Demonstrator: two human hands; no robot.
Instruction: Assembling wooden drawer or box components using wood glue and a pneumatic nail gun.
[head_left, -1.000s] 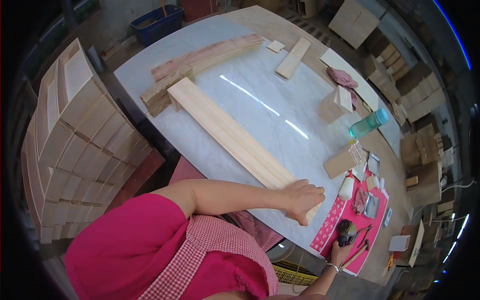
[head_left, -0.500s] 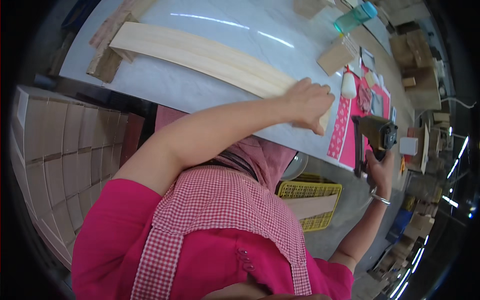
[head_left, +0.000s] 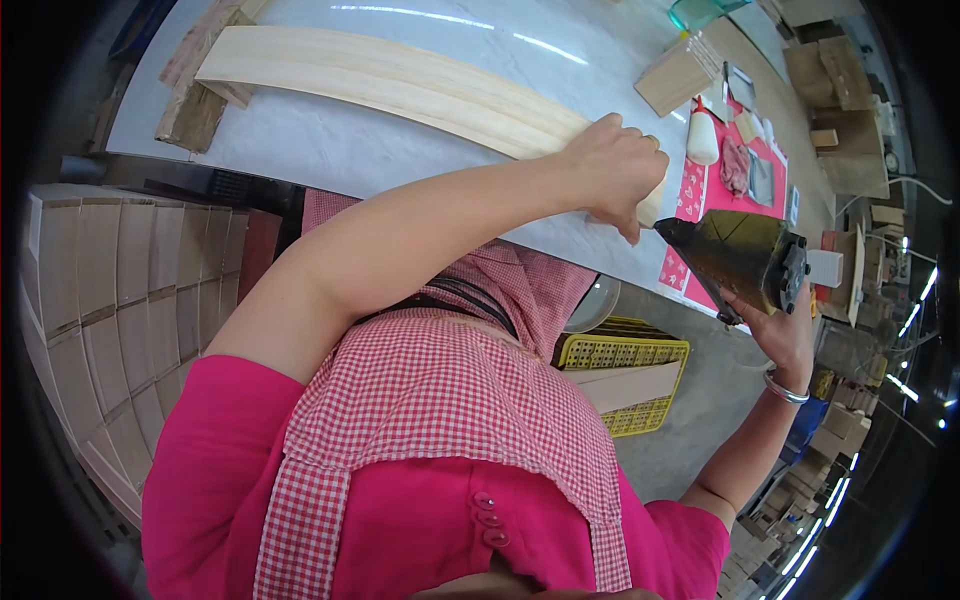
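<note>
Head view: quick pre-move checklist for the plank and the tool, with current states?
1. Left hand pressing down the near end of the long pale plank: ok.
2. Right hand gripping the dark tool: ok.
3. Tool nose at the plank end: not ok, just short of it.
4. Left fingers away from the tool nose: not ok, very close.
5. Plank flat on the white table: ok.
6. Tool ready or loaded: cannot tell.
</note>
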